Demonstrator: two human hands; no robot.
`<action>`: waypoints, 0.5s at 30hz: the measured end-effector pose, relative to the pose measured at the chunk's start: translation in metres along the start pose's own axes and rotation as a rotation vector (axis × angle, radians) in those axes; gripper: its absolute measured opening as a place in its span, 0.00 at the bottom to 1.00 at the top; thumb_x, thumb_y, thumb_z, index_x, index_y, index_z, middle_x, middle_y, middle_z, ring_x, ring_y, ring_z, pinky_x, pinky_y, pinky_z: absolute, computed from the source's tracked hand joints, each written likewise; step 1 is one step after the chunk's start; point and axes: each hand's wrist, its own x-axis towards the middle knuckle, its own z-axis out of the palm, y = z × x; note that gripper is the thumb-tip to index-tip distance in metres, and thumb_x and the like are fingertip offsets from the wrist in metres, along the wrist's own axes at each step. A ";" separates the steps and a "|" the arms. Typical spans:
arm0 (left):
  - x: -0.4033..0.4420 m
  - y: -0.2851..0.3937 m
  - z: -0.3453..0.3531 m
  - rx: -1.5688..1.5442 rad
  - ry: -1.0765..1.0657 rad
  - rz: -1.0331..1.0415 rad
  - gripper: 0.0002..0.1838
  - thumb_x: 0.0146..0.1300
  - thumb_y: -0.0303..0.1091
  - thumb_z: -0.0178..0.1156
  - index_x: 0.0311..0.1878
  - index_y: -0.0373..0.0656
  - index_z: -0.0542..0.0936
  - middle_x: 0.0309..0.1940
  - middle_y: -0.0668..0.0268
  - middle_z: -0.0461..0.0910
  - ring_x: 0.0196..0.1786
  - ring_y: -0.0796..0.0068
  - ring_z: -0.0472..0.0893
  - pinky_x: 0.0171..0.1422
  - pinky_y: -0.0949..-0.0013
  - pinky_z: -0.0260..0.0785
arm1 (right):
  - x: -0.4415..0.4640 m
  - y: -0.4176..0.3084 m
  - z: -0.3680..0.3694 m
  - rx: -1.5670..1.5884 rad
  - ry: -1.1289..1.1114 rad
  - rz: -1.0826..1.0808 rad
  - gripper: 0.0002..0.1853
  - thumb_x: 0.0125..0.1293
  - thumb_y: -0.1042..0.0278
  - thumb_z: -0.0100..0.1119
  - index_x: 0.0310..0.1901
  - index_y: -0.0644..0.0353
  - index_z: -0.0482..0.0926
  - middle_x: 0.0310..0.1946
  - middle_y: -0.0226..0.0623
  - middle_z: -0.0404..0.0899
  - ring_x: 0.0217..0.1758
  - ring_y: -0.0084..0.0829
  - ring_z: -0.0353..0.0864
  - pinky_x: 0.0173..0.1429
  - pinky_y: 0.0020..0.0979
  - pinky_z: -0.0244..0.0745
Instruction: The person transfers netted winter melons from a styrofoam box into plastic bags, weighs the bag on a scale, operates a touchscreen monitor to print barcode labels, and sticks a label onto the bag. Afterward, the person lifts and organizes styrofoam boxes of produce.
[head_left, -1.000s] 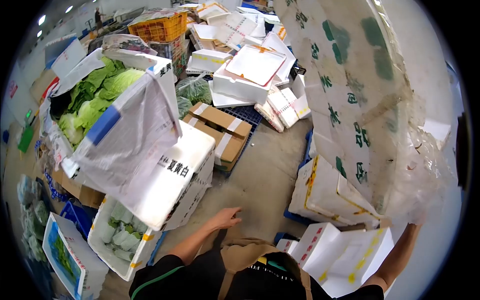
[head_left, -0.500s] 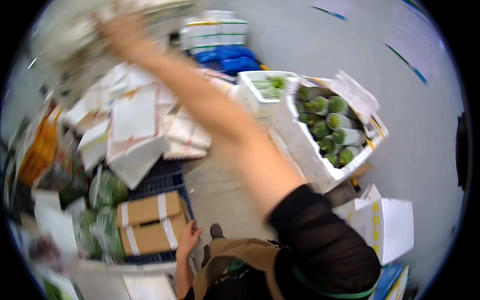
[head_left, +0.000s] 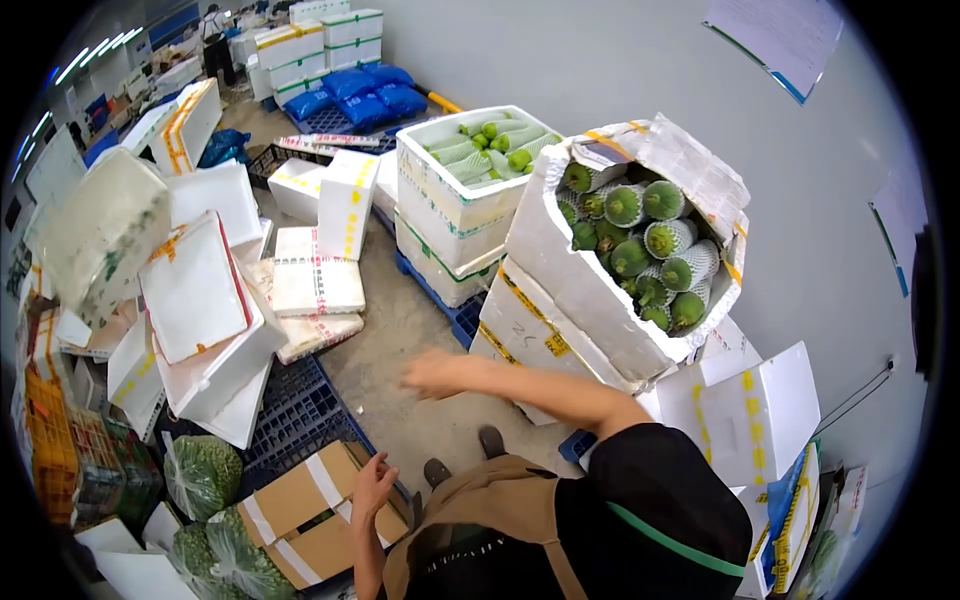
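My right hand (head_left: 436,375) is stretched out over the bare floor, its fingers smeared by motion. Nothing large shows in it. My left hand (head_left: 374,484) hangs beside a taped cardboard box (head_left: 296,497), fingers loosely apart and holding nothing; whether it touches the box I cannot tell. At the far left, a stained white foam box (head_left: 105,225) is tilted above a heap of foam boxes, apart from both hands. To the right of my right hand, a large foam box (head_left: 620,318) holds several green fruits (head_left: 640,235) in white net sleeves.
Another foam box (head_left: 455,205) with net-wrapped green produce stands behind. A dark blue pallet (head_left: 300,415) lies left, near bags of green vegetables (head_left: 203,475). Loose foam boxes (head_left: 215,345) are piled there. Blue sacks (head_left: 365,92) lie farther back, and a person (head_left: 214,40) stands in the distance.
My right hand has come back from the upper left down toward my body and let go of the stained foam box. The view has tilted up. My left hand stays by the cardboard box.
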 end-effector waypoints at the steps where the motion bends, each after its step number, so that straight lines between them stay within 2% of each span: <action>1: 0.011 -0.002 0.003 0.103 -0.077 -0.034 0.24 0.58 0.36 0.61 0.56 0.33 0.73 0.36 0.55 0.81 0.40 0.64 0.81 0.47 0.65 0.72 | -0.027 0.008 -0.003 -0.023 -0.026 0.090 0.20 0.55 0.61 0.63 0.49 0.57 0.77 0.38 0.43 0.78 0.44 0.43 0.80 0.44 0.44 0.73; 4: 0.042 0.024 0.018 0.091 -0.137 0.051 0.24 0.57 0.37 0.59 0.56 0.35 0.72 0.28 0.54 0.78 0.33 0.62 0.79 0.42 0.64 0.70 | -0.083 0.036 0.007 0.101 0.013 0.253 0.21 0.54 0.62 0.64 0.50 0.58 0.76 0.38 0.43 0.78 0.44 0.45 0.79 0.46 0.42 0.72; 8: 0.092 0.069 0.037 0.149 -0.236 0.100 0.24 0.60 0.38 0.59 0.57 0.36 0.72 0.33 0.53 0.79 0.37 0.61 0.80 0.44 0.64 0.71 | -0.115 0.065 0.031 0.260 0.119 0.419 0.22 0.54 0.60 0.65 0.51 0.57 0.77 0.38 0.46 0.80 0.45 0.46 0.79 0.48 0.42 0.72; 13: 0.149 0.095 0.042 0.223 -0.252 0.158 0.24 0.61 0.37 0.59 0.58 0.36 0.70 0.36 0.54 0.79 0.36 0.60 0.80 0.43 0.62 0.72 | -0.107 0.119 0.067 0.371 0.152 0.422 0.23 0.54 0.62 0.64 0.52 0.57 0.76 0.39 0.48 0.79 0.46 0.47 0.78 0.49 0.44 0.72; 15: 0.170 0.108 0.037 0.250 -0.261 0.109 0.25 0.60 0.39 0.58 0.58 0.36 0.71 0.35 0.52 0.79 0.39 0.56 0.80 0.44 0.60 0.71 | -0.094 0.135 0.067 0.388 0.169 0.393 0.23 0.54 0.63 0.63 0.53 0.58 0.75 0.40 0.48 0.79 0.46 0.47 0.78 0.49 0.44 0.72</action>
